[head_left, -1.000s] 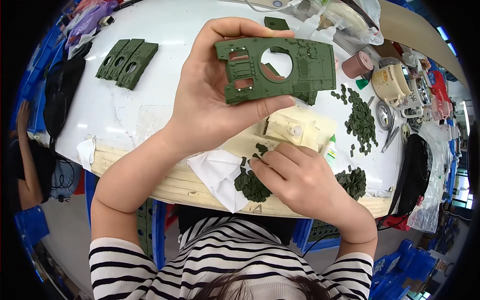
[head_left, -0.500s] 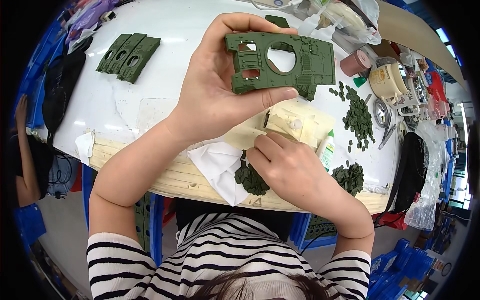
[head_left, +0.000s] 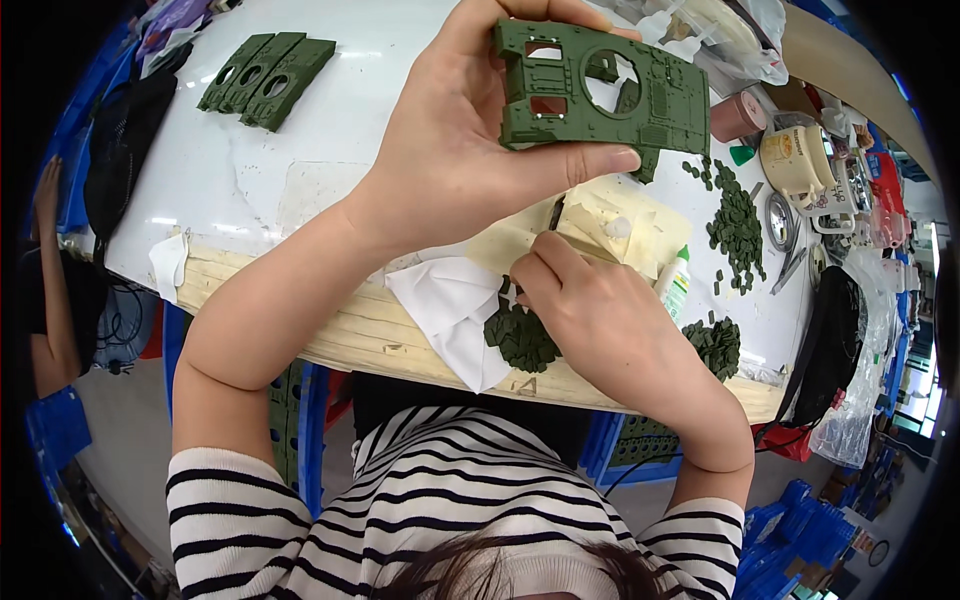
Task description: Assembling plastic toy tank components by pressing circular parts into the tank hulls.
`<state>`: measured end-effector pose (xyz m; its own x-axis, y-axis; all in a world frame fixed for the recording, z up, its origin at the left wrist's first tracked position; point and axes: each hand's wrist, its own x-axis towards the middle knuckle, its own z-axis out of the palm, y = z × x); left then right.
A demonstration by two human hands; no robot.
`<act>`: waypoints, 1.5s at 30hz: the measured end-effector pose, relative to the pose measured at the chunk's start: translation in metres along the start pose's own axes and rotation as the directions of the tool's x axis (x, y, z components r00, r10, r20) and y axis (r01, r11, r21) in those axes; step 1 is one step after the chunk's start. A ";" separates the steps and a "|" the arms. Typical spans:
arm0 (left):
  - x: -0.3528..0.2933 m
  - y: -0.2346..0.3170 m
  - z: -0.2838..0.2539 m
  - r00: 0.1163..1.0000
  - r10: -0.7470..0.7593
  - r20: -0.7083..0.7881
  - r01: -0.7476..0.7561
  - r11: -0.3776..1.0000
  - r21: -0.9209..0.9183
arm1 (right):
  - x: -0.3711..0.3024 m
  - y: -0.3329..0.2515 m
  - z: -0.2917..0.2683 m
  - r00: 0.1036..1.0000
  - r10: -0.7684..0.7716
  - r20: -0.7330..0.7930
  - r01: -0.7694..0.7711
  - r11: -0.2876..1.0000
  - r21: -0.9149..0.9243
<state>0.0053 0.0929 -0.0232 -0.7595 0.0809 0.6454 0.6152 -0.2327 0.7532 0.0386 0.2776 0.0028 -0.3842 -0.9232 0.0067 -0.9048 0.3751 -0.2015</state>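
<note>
My left hand holds up a green plastic model tank hull, thumb along its lower edge and fingers behind the upper one. A large round hole and two small square openings show in the hull. Lower down, my right hand is closed in a pinch over the table's near edge. A thin dark tool sticks up from its fingers; the kind is unclear and its lower end mostly hidden. Just under those fingers lies a pile of small dark green pieces. Behind the hand is a cream paper-covered block.
Beside the pile lies a white cloth. A green-capped bottle stands right of my right hand, near more green pieces. Several similar hulls rest at the far left. A cream mug and pink cylinder stand at right.
My left hand and the hull have shifted up and to the right in the picture. My right hand stays pinched above the pile of pieces, while the whole view has shifted slightly.
</note>
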 end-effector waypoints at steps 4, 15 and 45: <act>0.003 0.003 0.001 1.000 -0.019 -0.010 0.019 1.000 -0.001 | 0.001 -0.003 -0.002 0.994 0.091 0.065 -0.096 0.992 0.087; 0.002 0.018 0.007 0.973 -0.207 -0.099 0.204 0.978 -0.045 | -0.021 -0.003 -0.040 0.819 0.096 -0.566 0.096 0.949 0.300; -0.003 0.037 0.022 0.719 -0.630 0.294 0.678 0.542 -0.498 | -0.044 0.048 -0.059 0.698 0.644 -0.314 0.100 0.346 0.933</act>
<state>0.0346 0.1057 0.0054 -0.8716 0.4895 0.0272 -0.2864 -0.5534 0.7821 0.0014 0.3414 0.0502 -0.9084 -0.3764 0.1821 -0.1803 -0.0404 -0.9828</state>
